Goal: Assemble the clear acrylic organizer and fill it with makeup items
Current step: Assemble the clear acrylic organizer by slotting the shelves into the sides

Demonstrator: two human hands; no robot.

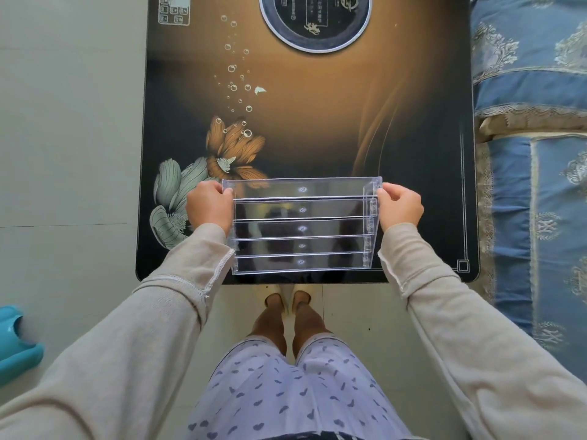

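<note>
A clear acrylic organizer (301, 228) with several stepped tiers stands near the front edge of the dark glass table (317, 138). My left hand (209, 206) grips its left side wall near the top tier, fingers curled around the edge. At the opposite side, my right hand (400, 206) grips the right side wall at the same height. All tiers look empty. No makeup items are in view.
A round induction plate (315, 23) is set into the table's far end. A blue patterned sofa (533, 154) runs along the table's right side. A turquoise plastic object (16, 344) lies on the tiled floor at lower left.
</note>
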